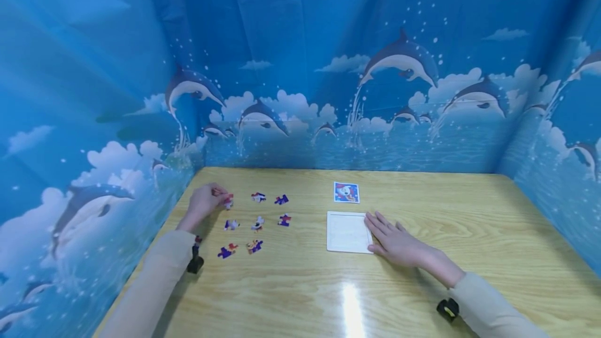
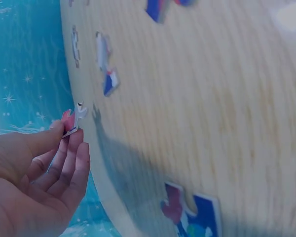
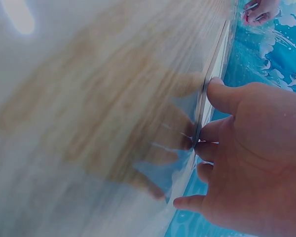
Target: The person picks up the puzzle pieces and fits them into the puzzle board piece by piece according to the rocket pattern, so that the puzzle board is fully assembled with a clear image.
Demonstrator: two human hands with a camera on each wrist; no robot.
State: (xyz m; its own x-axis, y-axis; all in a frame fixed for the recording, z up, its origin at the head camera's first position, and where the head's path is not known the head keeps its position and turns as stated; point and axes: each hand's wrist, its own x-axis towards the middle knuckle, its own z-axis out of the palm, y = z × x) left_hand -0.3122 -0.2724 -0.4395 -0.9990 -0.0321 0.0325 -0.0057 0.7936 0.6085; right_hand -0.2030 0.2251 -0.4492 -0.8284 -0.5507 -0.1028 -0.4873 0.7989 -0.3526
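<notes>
Between thumb and fingertips, my left hand (image 1: 206, 205) pinches a jigsaw piece (image 1: 228, 202) with red and white on it. In the left wrist view that piece (image 2: 75, 121) is held raised off the table, with its shadow beside it. Several more jigsaw pieces, purple, white and red, lie apart in loose rows to its right, among them a middle piece (image 1: 257, 224). My right hand (image 1: 396, 241) rests its outstretched fingers on the right edge of a white puzzle tray (image 1: 348, 232). In the right wrist view the thumb and fingers touch the tray's side.
A small square picture card (image 1: 346, 192) with a white cartoon figure lies just behind the tray. The wood-grain table (image 1: 300, 286) is bordered at the back and left by a blue dolphin-print curtain (image 1: 300, 67).
</notes>
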